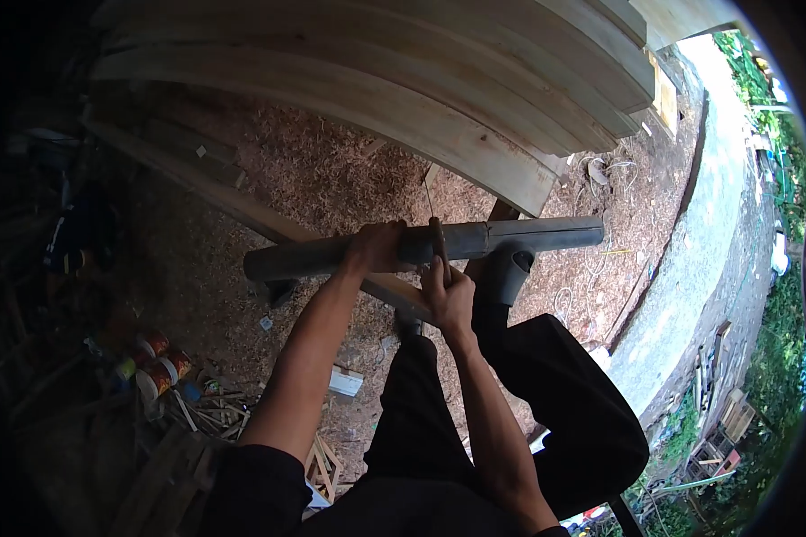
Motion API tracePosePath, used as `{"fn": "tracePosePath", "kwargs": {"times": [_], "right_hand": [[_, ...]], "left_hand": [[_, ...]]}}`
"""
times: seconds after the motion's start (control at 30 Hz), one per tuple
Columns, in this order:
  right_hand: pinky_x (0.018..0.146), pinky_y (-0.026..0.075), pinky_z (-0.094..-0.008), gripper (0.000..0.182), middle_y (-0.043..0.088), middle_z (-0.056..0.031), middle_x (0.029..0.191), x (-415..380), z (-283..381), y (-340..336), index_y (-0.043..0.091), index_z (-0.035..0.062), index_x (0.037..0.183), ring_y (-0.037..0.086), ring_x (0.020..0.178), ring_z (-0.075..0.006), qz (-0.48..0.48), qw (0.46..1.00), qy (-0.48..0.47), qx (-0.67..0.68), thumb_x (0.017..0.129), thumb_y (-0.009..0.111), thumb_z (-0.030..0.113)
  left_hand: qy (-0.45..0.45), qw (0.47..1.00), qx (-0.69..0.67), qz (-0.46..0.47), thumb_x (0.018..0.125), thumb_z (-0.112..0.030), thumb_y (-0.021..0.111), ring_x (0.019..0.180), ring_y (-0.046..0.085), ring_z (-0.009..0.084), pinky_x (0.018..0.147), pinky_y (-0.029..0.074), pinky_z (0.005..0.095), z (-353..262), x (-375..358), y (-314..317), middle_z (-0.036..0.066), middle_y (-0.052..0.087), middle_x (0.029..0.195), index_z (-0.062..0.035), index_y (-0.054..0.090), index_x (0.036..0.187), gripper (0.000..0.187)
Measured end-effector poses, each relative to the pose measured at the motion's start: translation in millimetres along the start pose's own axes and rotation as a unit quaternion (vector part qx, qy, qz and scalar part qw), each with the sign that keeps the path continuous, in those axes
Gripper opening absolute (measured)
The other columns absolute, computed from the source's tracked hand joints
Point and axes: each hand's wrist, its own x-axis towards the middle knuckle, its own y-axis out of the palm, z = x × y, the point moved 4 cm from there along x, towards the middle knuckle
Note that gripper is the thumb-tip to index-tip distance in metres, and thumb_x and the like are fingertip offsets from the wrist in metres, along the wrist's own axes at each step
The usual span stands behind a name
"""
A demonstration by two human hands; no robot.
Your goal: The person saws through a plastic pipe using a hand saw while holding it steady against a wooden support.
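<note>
A long dark grey pipe (546, 234) lies across a wooden beam (269, 217), with a seam or slit running along its right part. My left hand (379, 246) is wrapped over the pipe left of its middle. Just to the right, my right hand (448, 291) is closed round the handle of a saw-like tool (438, 237). Its thin blade points away from me over the pipe; the blade's exact form is hard to make out. My foot in a dark sandal (507, 276) presses against the near side of the pipe, right of my right hand.
Stacked wooden planks (403, 80) stretch across the top. Wood shavings (313, 161) cover the ground. Tins (163, 371) and wood scraps lie at the lower left. A pale concrete strip (690, 286) and green plants (779, 385) are on the right.
</note>
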Motion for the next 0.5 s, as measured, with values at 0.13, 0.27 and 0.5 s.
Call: {"fn": "tracePosePath", "kwargs": {"times": [0.13,0.27,0.5], "right_hand": [[0.051,0.04,-0.0389,0.051,0.046,-0.016,0.051,-10,-8,-4,0.06,-0.0097,0.079,0.046,0.053,-0.0117,-0.003,0.999,0.02,0.049,0.094,0.053,0.038],[0.051,0.039,-0.0349,0.051,0.046,-0.0084,0.053,-22,-21,-14,0.06,-0.0092,0.08,0.043,0.056,-0.0092,0.014,0.997,0.033,0.071,0.095,0.052,0.039],[0.048,0.033,-0.0294,0.05,0.045,0.0006,0.055,-78,-3,-48,0.059,-0.0078,0.075,0.04,0.055,-0.0059,0.017,0.994,0.054,0.089,0.096,0.052,0.037]], "left_hand": [[-0.003,0.997,0.052,-0.051,0.059,-0.052,0.08,0.098,0.062,0.0312,0.084,0.05,0.0406,-2,-5,18,0.018,0.063,0.104,-0.0015,0.055,0.113,0.078],[0.032,0.973,0.139,-0.182,0.062,-0.052,0.077,0.101,0.06,0.0315,0.087,0.048,0.042,-2,-16,41,0.016,0.061,0.107,-0.0033,0.052,0.118,0.078],[0.022,0.986,0.138,-0.091,0.065,-0.062,0.072,0.106,0.057,0.0316,0.091,0.044,0.0455,-4,-9,21,0.017,0.058,0.115,-0.0017,0.048,0.127,0.09]]}}
